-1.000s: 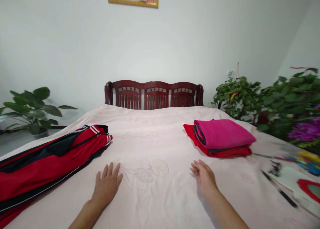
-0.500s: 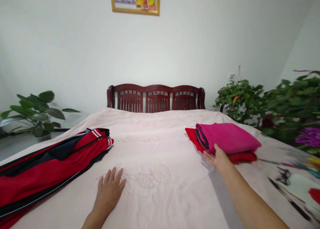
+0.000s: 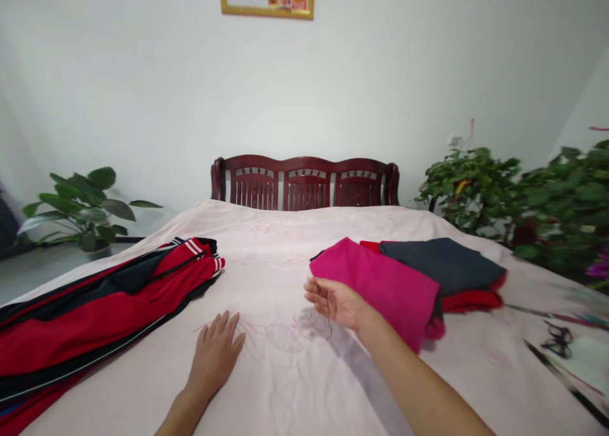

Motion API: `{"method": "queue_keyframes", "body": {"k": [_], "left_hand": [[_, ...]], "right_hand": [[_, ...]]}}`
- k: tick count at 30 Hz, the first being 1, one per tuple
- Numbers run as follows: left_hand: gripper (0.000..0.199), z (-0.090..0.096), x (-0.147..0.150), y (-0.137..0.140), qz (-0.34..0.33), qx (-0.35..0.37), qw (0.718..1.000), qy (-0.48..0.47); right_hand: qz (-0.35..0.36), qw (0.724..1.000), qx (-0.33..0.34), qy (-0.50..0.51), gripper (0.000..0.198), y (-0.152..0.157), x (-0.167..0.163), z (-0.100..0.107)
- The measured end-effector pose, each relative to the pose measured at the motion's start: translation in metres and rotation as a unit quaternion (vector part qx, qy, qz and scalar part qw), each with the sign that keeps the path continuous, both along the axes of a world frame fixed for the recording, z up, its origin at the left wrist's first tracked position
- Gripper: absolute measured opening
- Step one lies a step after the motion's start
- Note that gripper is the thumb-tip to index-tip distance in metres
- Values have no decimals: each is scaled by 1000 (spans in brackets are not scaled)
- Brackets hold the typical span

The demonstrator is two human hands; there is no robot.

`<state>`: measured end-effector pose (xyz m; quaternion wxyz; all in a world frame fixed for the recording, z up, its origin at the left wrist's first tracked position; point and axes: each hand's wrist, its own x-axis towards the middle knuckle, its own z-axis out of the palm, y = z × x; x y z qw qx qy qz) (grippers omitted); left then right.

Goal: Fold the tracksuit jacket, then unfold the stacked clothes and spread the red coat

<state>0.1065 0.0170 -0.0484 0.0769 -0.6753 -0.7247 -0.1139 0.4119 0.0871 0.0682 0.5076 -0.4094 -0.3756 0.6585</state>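
My left hand [image 3: 216,356] rests flat on the pale pink floral bedsheet [image 3: 280,385], its fingers stretched out and nothing held. To its left lies a pair of red and navy track pants [image 3: 118,296] with white stripes. My right hand [image 3: 335,303] is raised over the sheet, at the left edge of a magenta folded garment [image 3: 380,284]. Its fingers are loosely curled and apart, with no cloth visible between them. The magenta piece lies slanted, its right part overlapping a dark grey cloth [image 3: 447,261]. Red fabric [image 3: 466,301] shows beneath the grey one.
At the right edge lie dark-framed glasses [image 3: 557,339] and a long, thin dark object [image 3: 566,382]. A dark wooden headboard [image 3: 304,185] stands behind the bed. Leafy plants flank it, left [image 3: 90,207] and right [image 3: 476,195].
My right hand has swung left from the pile. The magenta garment has shifted left and turned, exposing the dark grey cloth. My left hand stays flat; the view has shifted slightly.
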Motion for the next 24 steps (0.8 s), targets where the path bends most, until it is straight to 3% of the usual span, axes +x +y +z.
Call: {"method": "queue_keyframes", "body": {"k": [1, 3, 6, 9, 13, 14, 20, 24], "left_hand": [[52, -1, -2, 0, -2, 0, 1000, -6], [51, -2, -4, 0, -6, 2, 1000, -15], [49, -4, -3, 1, -4, 12, 1000, -24], [47, -3, 1, 2, -2, 24, 999, -27], [46, -1, 3, 1, -3, 26, 999, -29], [47, -1, 3, 1, -4, 25, 999, -30], [48, 0, 0, 3, -6, 21, 997, -74], [50, 0, -4, 7, -21, 47, 981, -188]], "right_hand": [[24, 999, 22, -40, 27, -6, -3, -3], [-23, 984, 81, -157, 28, -10, 7, -3], [-177, 929, 130, -299, 27, -5, 50, 2], [-230, 871, 107, -420, 34, 2, 92, 5], [-147, 731, 35, -665, 41, 2, 112, -3], [-128, 710, 35, -691, 43, 1, 112, -5], [-100, 652, 83, -747, 27, -3, 91, 4], [-113, 614, 187, -758, 23, -33, 51, 20]]}}
